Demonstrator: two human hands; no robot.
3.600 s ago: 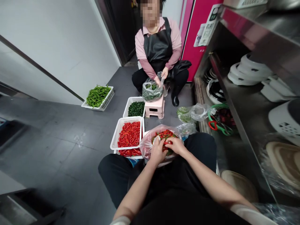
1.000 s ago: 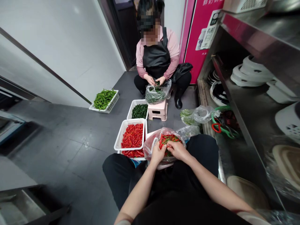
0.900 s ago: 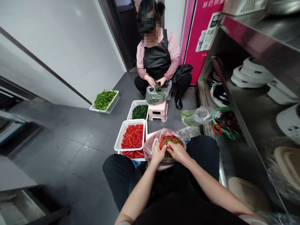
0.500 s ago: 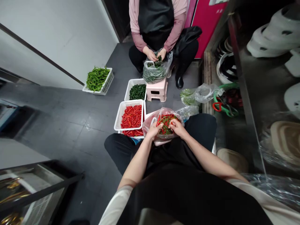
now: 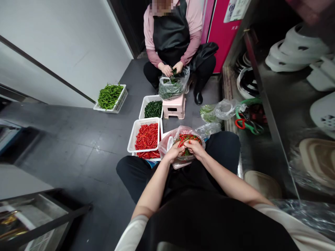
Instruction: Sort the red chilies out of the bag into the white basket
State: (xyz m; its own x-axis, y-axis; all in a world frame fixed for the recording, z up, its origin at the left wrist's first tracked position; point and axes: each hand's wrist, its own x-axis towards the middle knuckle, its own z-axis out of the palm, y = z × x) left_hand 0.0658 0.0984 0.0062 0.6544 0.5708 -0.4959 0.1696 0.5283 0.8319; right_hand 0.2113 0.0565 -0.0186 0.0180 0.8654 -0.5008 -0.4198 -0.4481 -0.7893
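My left hand (image 5: pixel 176 152) is closed on red chili peppers (image 5: pixel 182 140) over an open clear plastic bag (image 5: pixel 165 141). Against its fingertips, my right hand (image 5: pixel 195 148) pinches at a chili pepper, mostly hidden by the fingers. More red chilies with green stems fill the bag between and beyond both hands. The bag rests on a pink stool (image 5: pixel 180 165) between my knees. Just left of it, a white basket (image 5: pixel 131 141) of loose red chilies sits on top of another basket holding red chilies.
Across from me a seated person (image 5: pixel 170 42) handles green chilies in a bag on a pink stool (image 5: pixel 174 107). Near it stands a basket of dark green chilies (image 5: pixel 153 109). Long green peppers (image 5: pixel 110 96) fill a basket by the wall. A metal shelf (image 5: pixel 272 122) runs along my right.
My right hand has moved left, and the fingertips of both hands now meet over the bag. The view has tilted up slightly, showing more of the person opposite.
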